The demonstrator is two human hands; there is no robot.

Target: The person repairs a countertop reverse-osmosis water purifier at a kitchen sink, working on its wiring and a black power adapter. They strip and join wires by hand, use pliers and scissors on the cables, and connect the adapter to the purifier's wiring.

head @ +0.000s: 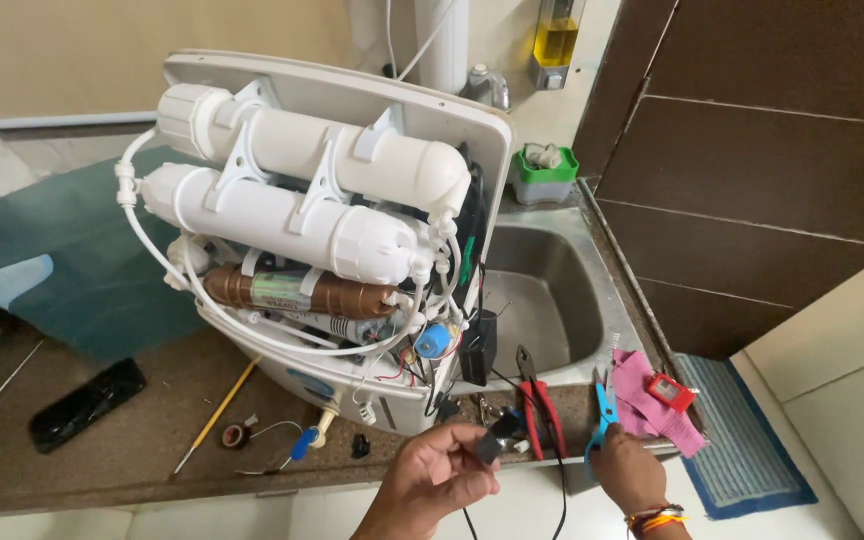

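A: While my left hand (442, 470) pinches the small black connector (486, 447) on its black wire (560, 480), just in front of the opened water purifier (332, 230), what should I mind?

B: I would keep that pinch firm, I judge, and bring the blue scissors (603, 405), grasped in my right hand (630, 470), squarely to the wire.

A: Its look?

B: Blocky, matte black, thin lead hanging towards me; red pliers (537, 400) lie beside the purifier.

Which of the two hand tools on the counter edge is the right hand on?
The right hand grips the blue-handled scissors beside the pink cloth. The red-handled pliers lie untouched, further left, nearer the left hand.
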